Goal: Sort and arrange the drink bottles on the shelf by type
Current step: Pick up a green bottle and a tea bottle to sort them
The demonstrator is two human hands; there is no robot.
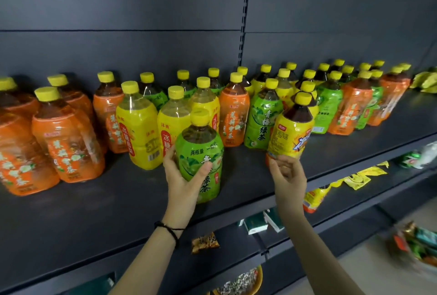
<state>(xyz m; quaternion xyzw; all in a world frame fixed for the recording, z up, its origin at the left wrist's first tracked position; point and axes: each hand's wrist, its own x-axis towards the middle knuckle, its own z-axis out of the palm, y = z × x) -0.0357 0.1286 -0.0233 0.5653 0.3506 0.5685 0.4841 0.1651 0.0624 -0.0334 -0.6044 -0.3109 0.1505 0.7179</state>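
Observation:
My left hand [183, 176] grips a green-labelled tea bottle [201, 153] with a yellow cap, standing near the front of the dark shelf [94, 212]. My right hand [287, 176] holds the bottom of a yellow-labelled dark tea bottle [293, 134], which is tilted to the right. Behind them stand several yellow-capped bottles: orange-labelled ones [68, 143] at the left, yellow-labelled pale ones [139, 129] in the middle, and a mix of green [262, 119], orange [352, 108] and yellow ones to the right.
The shelf's dark back panel has a slotted upright [244, 15]. Yellow packets [425, 79] lie at the shelf's far right end. Lower shelves hold snack packets [357, 180], small green boxes [256, 225] and a bowl [238, 285].

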